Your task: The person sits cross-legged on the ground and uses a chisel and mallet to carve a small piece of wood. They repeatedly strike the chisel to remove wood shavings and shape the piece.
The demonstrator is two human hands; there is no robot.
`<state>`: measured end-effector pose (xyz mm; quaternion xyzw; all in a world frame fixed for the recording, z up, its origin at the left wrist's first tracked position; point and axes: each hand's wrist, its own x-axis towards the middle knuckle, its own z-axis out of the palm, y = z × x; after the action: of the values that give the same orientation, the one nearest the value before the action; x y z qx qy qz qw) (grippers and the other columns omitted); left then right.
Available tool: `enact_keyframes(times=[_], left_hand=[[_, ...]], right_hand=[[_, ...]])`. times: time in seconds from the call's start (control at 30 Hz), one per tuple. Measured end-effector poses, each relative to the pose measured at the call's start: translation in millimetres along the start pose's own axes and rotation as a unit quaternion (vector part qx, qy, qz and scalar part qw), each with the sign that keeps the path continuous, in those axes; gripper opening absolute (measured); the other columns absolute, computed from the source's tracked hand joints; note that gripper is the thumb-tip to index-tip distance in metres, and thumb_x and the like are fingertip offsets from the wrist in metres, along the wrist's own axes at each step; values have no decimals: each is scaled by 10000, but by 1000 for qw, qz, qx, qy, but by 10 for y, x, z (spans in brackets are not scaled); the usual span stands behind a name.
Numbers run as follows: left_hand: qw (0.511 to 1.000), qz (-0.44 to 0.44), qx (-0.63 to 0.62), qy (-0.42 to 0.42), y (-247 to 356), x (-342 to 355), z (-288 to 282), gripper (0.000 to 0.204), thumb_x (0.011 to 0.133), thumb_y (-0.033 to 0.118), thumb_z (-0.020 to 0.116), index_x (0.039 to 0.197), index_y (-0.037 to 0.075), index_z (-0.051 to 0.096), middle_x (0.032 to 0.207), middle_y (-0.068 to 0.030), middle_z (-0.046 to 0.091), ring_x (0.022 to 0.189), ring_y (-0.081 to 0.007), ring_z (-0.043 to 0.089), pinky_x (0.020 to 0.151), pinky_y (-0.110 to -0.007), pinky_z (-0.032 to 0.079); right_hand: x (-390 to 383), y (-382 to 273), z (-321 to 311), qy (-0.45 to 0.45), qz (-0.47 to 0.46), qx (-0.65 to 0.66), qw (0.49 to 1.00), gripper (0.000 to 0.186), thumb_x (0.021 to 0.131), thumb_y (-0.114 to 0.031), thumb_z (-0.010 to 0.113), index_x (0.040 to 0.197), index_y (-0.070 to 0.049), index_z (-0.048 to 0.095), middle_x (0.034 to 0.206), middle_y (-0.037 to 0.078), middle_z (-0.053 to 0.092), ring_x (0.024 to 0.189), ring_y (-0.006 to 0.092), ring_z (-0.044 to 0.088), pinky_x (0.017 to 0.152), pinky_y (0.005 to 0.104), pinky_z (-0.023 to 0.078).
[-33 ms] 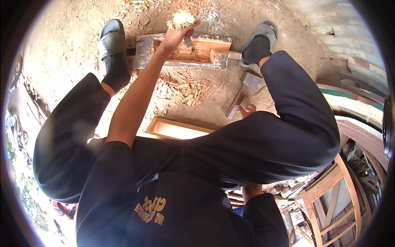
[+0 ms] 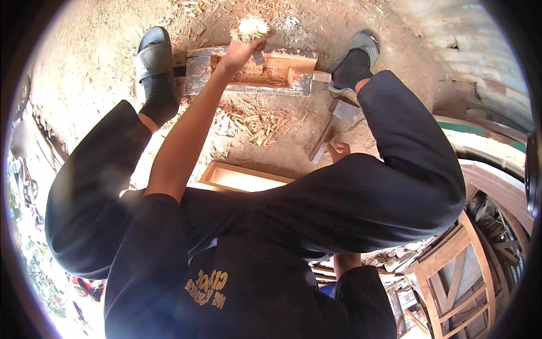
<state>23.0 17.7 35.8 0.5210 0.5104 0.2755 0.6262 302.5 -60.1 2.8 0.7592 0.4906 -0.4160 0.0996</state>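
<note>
A person's left hand (image 2: 241, 52) is clenched around a frayed-topped chisel (image 2: 250, 29), its blade over the far edge of the hollow in a wooden block (image 2: 196, 73). The block lies on the ground (image 2: 104, 68) between two sandals (image 2: 153, 56), shavings (image 2: 259, 123) along its near edge. Off its near right corner, the right hand (image 2: 340, 151) curls beside a tool (image 2: 324, 137); whether it grips cannot be told.

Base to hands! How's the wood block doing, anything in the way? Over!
Left hand gripping chisel over hollowed wood block. Right hand beside wooden tool, partly behind leg, grip unclear. Wood chips scattered beside block.
</note>
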Motion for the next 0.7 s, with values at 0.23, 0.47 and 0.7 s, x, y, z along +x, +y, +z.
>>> enact_keyframes(times=[0.23, 0.47, 0.7], left_hand=[[999, -40, 24, -10, 61, -71, 25, 514, 745, 382, 732, 1038, 1, 553, 970, -95, 619, 818, -130, 568, 823, -290, 461], [982, -47, 164, -76, -22, 68, -98, 531, 828, 463, 569, 1138, 32, 581, 1118, -156, 598, 1021, -204, 552, 952, -325, 383], [984, -27, 98, -149, -86, 404, -31, 423, 724, 446, 698, 515, 131, 509, 547, -30, 522, 529, -112, 390, 758, -293, 416]], right_hand=[[55, 74, 33, -44, 8, -16, 999, 345, 869, -324, 458, 1052, -38, 522, 894, 91, 569, 784, 186, 558, 687, 329, 462], [-203, 460, 367, -96, 76, 122, 985, 380, 863, -372, 499, 1056, -45, 523, 921, 74, 572, 784, 167, 552, 684, 314, 463], [-1017, 1350, 1082, -229, 121, 762, 593, 421, 857, -420, 539, 1061, -52, 524, 949, 56, 575, 784, 148, 547, 682, 299, 464]])
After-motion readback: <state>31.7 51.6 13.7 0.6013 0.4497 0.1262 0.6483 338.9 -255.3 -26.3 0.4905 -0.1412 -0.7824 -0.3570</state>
